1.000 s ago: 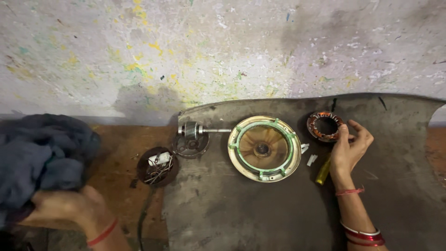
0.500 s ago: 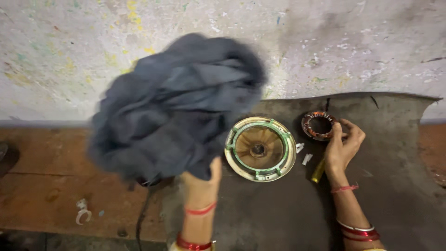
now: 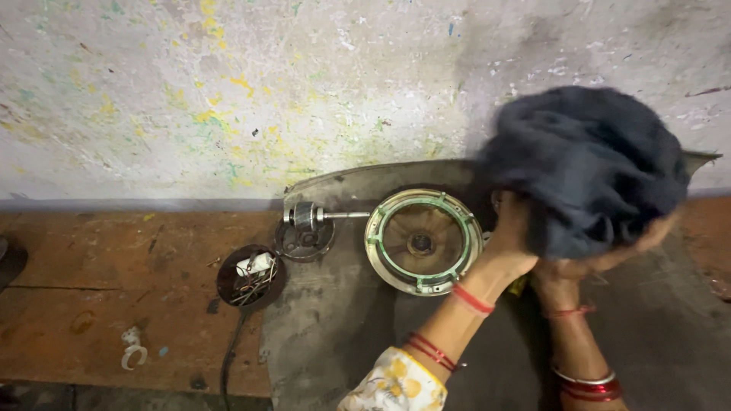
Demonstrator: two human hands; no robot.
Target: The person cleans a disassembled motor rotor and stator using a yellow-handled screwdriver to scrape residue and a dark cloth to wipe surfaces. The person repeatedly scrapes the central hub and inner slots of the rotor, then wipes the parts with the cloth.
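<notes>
Left hand: my left hand (image 3: 509, 243) reaches across to the right, fingers closed on the near edge of the dark cloth (image 3: 586, 164), bunched and lifted.
Right hand: my right hand (image 3: 601, 262) sits under the same cloth, cupping it from below; how far its fingers are curled I cannot tell, the cloth hides them.
Cloth: held by both hands at the right of the grey mat (image 3: 343, 335), above its surface, blurred.
Progress: I judge the cloth is gathered but not yet put to any part; the round green-rimmed housing (image 3: 422, 242) lies open and untouched just left of my hands.
Further left: rotor with shaft (image 3: 308, 219), then the small dark cup of wires (image 3: 251, 275) on the wooden floor (image 3: 99, 266).
Room: open mat near me; the paint-flecked wall (image 3: 266, 91) closes the far side.
</notes>
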